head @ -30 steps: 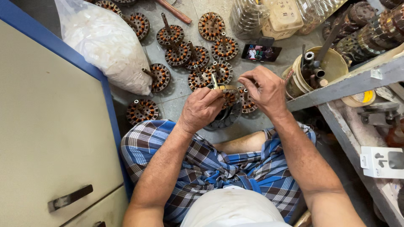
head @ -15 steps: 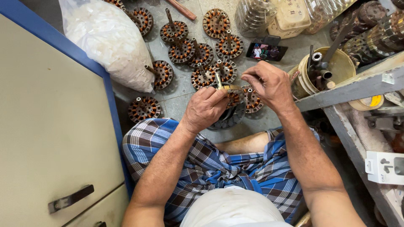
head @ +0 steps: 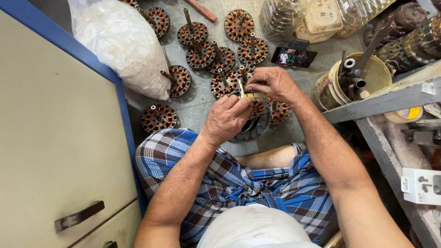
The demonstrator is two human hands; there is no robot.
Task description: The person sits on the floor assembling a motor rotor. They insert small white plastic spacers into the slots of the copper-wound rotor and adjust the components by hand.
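My left hand [head: 227, 120] and my right hand [head: 271, 83] meet over a round motor stator [head: 251, 128] that rests on the floor in front of my lap. Together they pinch a small yellowish strip [head: 255, 96] above it. A thin metal shaft [head: 240, 85] stands up between the fingertips. Several more copper-wound stators [head: 202, 55] with upright shafts lie on the grey floor just beyond my hands; one stator [head: 158, 117] sits apart to the left.
A cream cabinet with a blue edge [head: 55, 138] fills the left. A white plastic sack [head: 124, 43] leans against it. A phone [head: 294, 57], a bucket of metal parts [head: 353, 78], clear jars [head: 285, 16] and a grey shelf [head: 386, 98] stand to the right.
The view has shifted slightly. Both hands stay together over the stator, working the strip with small finger movements.
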